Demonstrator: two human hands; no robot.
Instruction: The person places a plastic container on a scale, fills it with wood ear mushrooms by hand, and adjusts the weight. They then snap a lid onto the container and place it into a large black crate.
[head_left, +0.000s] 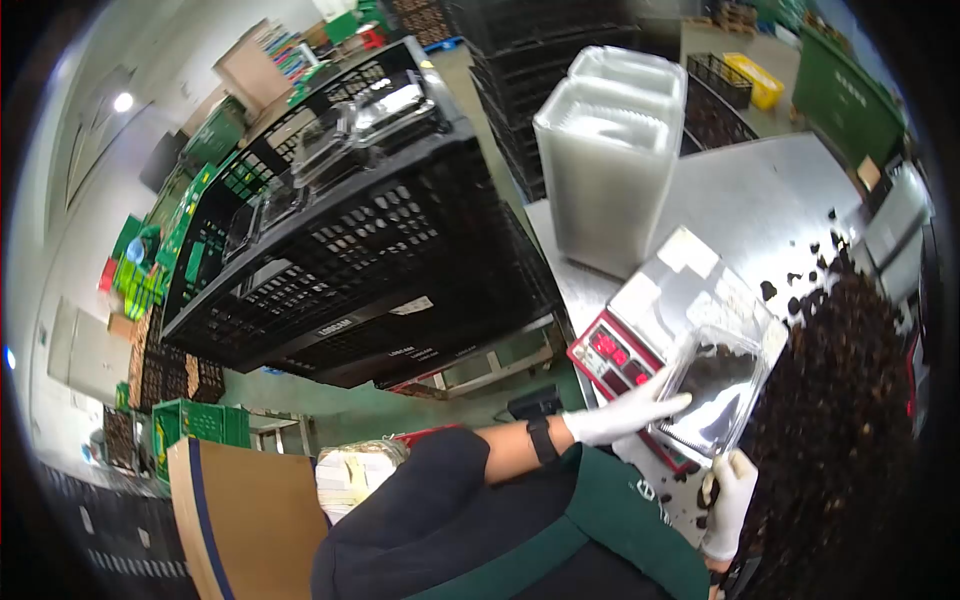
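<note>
A clear plastic container (712, 392) with dark pieces inside is tilted over the plate of a red-and-silver weighing scale (685, 262). My left hand (622, 412), in a white glove, holds its near left side, with fingers stretched along the edge. At the container's lower corner, my right hand (733, 497), also white-gloved, has its fingers closed on the rim. Something small and dark shows by the right fingertips, too small to name. Red digits glow on the scale's display. A big heap of dark brown loose pieces (840, 400) lies right of the scale.
A tall stack of nested clear containers (610, 170) stands on the metal table (765, 185) behind the scale. Left of it, black crates (350, 250) hold filled clear boxes. Stray dark pieces lie by the heap. A cardboard panel (255, 520) stands at lower left.
</note>
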